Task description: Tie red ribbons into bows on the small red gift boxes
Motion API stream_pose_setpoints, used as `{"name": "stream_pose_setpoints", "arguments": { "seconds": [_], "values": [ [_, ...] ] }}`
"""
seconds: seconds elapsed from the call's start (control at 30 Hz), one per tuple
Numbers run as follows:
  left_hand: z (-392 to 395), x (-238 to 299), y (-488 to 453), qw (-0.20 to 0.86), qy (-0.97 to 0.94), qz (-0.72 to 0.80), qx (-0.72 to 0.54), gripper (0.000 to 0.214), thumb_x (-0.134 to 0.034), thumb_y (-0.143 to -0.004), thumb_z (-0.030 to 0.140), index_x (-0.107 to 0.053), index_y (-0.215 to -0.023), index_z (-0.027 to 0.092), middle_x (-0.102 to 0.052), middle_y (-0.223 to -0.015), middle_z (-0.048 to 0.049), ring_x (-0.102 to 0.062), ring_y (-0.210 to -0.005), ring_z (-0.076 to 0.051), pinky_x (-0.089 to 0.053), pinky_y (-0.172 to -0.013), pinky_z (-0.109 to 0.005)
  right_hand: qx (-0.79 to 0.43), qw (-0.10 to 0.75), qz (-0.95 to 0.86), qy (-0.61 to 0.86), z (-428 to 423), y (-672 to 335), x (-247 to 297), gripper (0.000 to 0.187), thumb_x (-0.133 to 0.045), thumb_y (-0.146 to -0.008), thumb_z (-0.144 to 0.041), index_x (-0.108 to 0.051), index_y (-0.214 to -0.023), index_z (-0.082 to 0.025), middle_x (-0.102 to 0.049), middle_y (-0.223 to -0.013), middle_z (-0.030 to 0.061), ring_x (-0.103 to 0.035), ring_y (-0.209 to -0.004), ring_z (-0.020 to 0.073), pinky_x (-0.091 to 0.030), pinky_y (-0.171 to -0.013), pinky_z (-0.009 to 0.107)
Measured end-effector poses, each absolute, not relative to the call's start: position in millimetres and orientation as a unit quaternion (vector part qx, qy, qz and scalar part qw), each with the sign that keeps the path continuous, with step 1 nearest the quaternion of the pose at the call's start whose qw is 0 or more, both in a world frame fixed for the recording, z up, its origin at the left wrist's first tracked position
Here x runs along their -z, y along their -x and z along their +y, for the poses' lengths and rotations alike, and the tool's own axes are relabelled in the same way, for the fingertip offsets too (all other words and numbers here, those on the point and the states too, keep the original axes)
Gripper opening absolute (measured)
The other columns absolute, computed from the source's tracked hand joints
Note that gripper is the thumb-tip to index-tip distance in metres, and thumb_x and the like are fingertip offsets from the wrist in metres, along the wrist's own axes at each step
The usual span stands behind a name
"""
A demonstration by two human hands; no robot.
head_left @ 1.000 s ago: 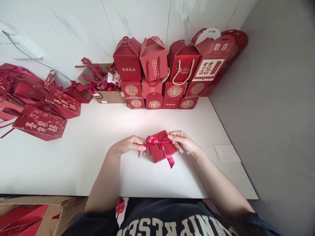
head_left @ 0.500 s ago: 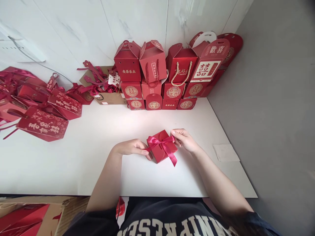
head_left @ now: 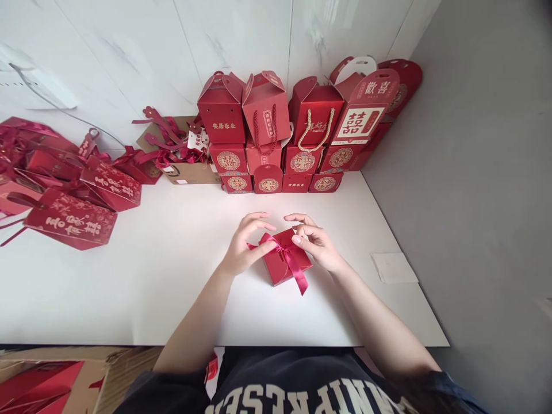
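A small red gift box [head_left: 284, 269] lies tilted on the white table, tied on top with a pink satin ribbon bow [head_left: 296, 270]. One ribbon tail hangs over the box's front. At the box's left, my left hand [head_left: 246, 244] is open, its thumb on the left loop of the bow and its fingers raised apart from the thumb. Over the right side, my right hand [head_left: 317, 242] curves with parted fingers, thumb close to the knot. The right loop is mostly hidden behind that hand.
Stacked red gift boxes [head_left: 267, 150] stand against the tiled wall. A cardboard box [head_left: 194, 173] with ribbons sits beside them. More red boxes [head_left: 73, 221] lie at left. A white paper [head_left: 394, 268] is near the grey partition [head_left: 483, 201]. An open carton [head_left: 99, 368] stands below the table's edge.
My left hand has left the box's lower left side and risen to the bow. My right hand has shifted left, from the right loop's end toward the knot, with fingers spread.
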State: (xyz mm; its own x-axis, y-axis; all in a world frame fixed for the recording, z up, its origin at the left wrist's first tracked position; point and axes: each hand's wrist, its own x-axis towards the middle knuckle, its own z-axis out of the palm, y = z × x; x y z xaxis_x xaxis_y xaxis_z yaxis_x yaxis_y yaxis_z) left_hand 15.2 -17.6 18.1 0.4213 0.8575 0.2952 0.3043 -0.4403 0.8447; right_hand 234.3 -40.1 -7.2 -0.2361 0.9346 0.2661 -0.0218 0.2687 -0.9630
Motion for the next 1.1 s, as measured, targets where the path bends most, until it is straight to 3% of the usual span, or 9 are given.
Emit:
{"name": "stream_pose_setpoints", "arguments": {
  "seconds": [0.23, 0.6, 0.77, 0.93, 1.0, 1.1],
  "values": [
    [-28.6, -12.1, -33.8, 0.384, -0.769, 0.393, -0.327, 0.007, -0.069, -0.082, 0.028, -0.070, -0.083, 0.021, -0.054, -0.132, -0.0071, -0.053, -0.126, -0.024, -0.044, -0.108, -0.040, -0.498, 0.501, -0.619, 0.343, -42.1, -232.3, 4.2, 0.036, -0.061, -0.092, -0.035, -0.049, -0.062, -0.019, -0.053, -0.133, 0.0067, -0.050, -0.125, 0.0244, -0.036, -0.106, 0.043],
    [-23.1, -5.3, -30.2, 0.460, -0.763, 0.365, -0.272, 0.013, -0.068, -0.083, 0.032, -0.068, -0.081, 0.019, -0.053, -0.134, -0.0084, -0.055, -0.123, -0.026, -0.047, -0.103, -0.039, -0.607, 0.485, -0.546, 0.314, -38.2, -230.2, 13.8, 0.036, -0.062, -0.091, -0.038, -0.058, -0.061, -0.019, -0.055, -0.131, 0.0051, -0.049, -0.128, 0.0253, -0.038, -0.106, 0.041],
    [-21.2, -13.7, -19.8, 0.487, -0.754, 0.345, -0.274, 0.013, -0.064, -0.086, 0.031, -0.062, -0.086, 0.018, -0.051, -0.139, -0.0099, -0.058, -0.116, -0.024, -0.047, -0.099, -0.039, -0.599, 0.486, -0.533, 0.347, -34.5, -238.1, 12.6, 0.038, -0.046, -0.098, -0.046, -0.067, -0.078, -0.021, -0.057, -0.133, 0.0055, -0.049, -0.128, 0.0241, -0.036, -0.108, 0.039],
    [-12.5, -18.1, -4.5, 0.507, -0.745, 0.337, -0.272, 0.021, -0.063, -0.086, 0.029, -0.058, -0.105, 0.020, -0.058, -0.130, -0.0095, -0.057, -0.117, -0.022, -0.044, -0.099, -0.037, -0.578, 0.503, -0.517, 0.383, -30.0, -241.1, 12.8, 0.033, -0.043, -0.097, -0.050, -0.063, -0.099, -0.024, -0.059, -0.131, 0.0058, -0.050, -0.127, 0.0217, -0.043, -0.100, 0.037],
    [-8.0, -16.1, 1.5, 0.499, -0.742, 0.360, -0.266, 0.023, -0.062, -0.086, 0.030, -0.060, -0.107, 0.020, -0.063, -0.118, -0.0081, -0.060, -0.110, -0.021, -0.046, -0.096, -0.035, -0.567, 0.475, -0.525, 0.421, -27.8, -244.8, 14.6, 0.037, -0.041, -0.097, -0.053, -0.061, -0.096, -0.023, -0.062, -0.123, 0.0059, -0.055, -0.118, 0.0195, -0.046, -0.096, 0.033],
    [-1.5, -10.9, 12.3, 0.496, -0.710, 0.417, -0.275, 0.020, -0.060, -0.086, 0.033, -0.061, -0.100, 0.019, -0.065, -0.098, -0.0053, -0.063, -0.089, -0.017, -0.050, -0.083, -0.032, -0.582, 0.380, -0.545, 0.468, -26.3, -259.4, 16.2, 0.044, -0.040, -0.095, -0.056, -0.057, -0.076, -0.020, -0.068, -0.081, 0.0046, -0.064, -0.077, 0.0160, -0.050, -0.074, 0.029]
  ]
}}
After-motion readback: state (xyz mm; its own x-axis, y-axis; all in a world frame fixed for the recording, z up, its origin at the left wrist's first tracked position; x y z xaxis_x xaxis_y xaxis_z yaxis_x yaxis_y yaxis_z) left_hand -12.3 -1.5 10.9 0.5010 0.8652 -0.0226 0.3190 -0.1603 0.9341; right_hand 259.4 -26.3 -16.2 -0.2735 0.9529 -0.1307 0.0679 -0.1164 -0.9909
